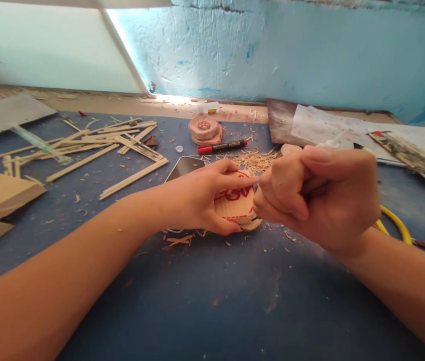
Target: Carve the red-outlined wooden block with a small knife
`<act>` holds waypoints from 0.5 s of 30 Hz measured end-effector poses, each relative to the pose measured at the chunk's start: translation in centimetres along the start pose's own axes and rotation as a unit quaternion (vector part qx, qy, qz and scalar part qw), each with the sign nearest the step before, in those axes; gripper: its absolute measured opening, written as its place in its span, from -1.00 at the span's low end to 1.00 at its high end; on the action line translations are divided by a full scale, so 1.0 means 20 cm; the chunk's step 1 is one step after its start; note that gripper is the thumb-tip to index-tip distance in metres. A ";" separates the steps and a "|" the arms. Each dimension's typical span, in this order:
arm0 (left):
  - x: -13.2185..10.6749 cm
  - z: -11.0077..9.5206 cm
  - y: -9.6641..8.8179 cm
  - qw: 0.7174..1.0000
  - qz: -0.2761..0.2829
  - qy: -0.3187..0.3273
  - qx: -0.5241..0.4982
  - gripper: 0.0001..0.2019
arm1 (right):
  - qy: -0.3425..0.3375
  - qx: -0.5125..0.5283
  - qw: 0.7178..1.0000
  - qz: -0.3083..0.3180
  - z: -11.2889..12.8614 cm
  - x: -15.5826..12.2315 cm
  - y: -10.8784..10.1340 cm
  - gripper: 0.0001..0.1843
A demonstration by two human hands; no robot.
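My left hand (200, 195) is closed around a small wooden block (235, 203), thumb on the near side and fingers over the far side. Red marker lines are drawn on the block's top and along its edges. Under its near right corner a thin pale wooden piece (253, 225) sticks out. My right hand (321, 195) is a tight fist just right of the block, its little-finger side against or very near the block's right edge. A rounded pale end (291, 149) shows at the top of the fist; whatever it grips is otherwise hidden.
A phone (185, 168) lies partly under my left wrist. Behind the block are wood shavings (259, 160), a red marker (223, 147) and round carved wooden pieces (204, 128). Thin sticks (84, 145) and boards (1, 200) lie left; a yellow-handled tool (400, 223) lies right.
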State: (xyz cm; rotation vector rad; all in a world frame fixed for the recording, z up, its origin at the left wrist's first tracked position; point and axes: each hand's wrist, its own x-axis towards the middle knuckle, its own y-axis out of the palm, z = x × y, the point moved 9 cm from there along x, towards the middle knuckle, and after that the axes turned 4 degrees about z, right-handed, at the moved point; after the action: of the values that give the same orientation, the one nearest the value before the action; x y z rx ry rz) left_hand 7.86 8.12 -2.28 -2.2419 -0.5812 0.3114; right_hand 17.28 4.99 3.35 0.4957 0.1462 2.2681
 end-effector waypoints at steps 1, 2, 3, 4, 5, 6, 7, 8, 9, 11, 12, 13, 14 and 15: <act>0.00 0.00 0.00 1.000 0.000 0.003 0.000 -0.47 | 0.003 -0.002 1.000 0.003 -0.01 0.00 0.00 -0.43; 0.00 0.00 0.00 1.000 -0.001 0.006 0.000 -0.47 | 0.004 -0.007 1.000 0.002 -0.02 0.00 0.00 -0.43; 0.00 0.00 0.00 1.000 -0.002 0.007 0.000 -0.48 | 0.005 -0.016 1.000 -0.001 -0.02 0.00 0.00 -0.43; 0.00 0.00 0.00 1.000 -0.005 0.009 0.000 -0.48 | 0.004 -0.026 1.000 -0.006 -0.02 -0.01 -0.01 -0.43; 0.00 0.00 0.00 1.000 -0.008 0.009 -0.001 -0.49 | 0.001 -0.033 0.999 -0.011 -0.02 -0.01 -0.01 -0.43; 0.00 0.00 0.00 1.000 -0.009 0.008 -0.002 -0.49 | 0.000 -0.038 0.999 -0.012 -0.02 -0.01 -0.01 -0.43; 0.00 0.00 0.00 1.000 -0.010 0.006 -0.003 -0.49 | -0.001 -0.038 0.999 -0.012 -0.01 -0.01 -0.01 -0.43; 0.00 0.00 0.00 1.000 -0.010 0.005 -0.004 -0.48 | -0.002 -0.035 0.999 -0.010 -0.01 -0.01 -0.01 -0.43; 0.00 0.00 0.00 1.000 -0.010 0.005 -0.004 -0.46 | 0.000 -0.030 1.000 -0.008 -0.01 -0.01 -0.01 -0.43; -0.01 0.00 0.00 1.000 -0.008 0.005 -0.006 -0.45 | 0.003 -0.019 1.000 -0.004 -0.02 -0.01 -0.01 -0.43; 0.00 0.00 0.00 1.000 -0.008 0.004 -0.008 -0.45 | 0.005 -0.016 1.000 -0.004 -0.02 -0.01 -0.01 -0.43; 0.00 0.00 0.00 1.000 -0.008 0.004 -0.011 -0.46 | 0.006 -0.015 1.000 -0.003 -0.03 -0.01 -0.02 -0.42; 0.00 0.00 0.00 1.000 -0.008 0.004 -0.013 -0.47 | 0.008 -0.014 1.000 0.002 -0.03 -0.01 -0.02 -0.42; 0.00 0.00 0.00 1.000 -0.009 0.004 -0.015 -0.48 | 0.009 -0.015 1.000 0.005 -0.04 -0.01 -0.01 -0.42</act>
State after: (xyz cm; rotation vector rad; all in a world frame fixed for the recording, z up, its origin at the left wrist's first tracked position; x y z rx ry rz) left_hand 7.77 8.13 -2.23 -2.2638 -0.6061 0.2865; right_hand 17.26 5.12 2.53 0.4615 0.1182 2.2815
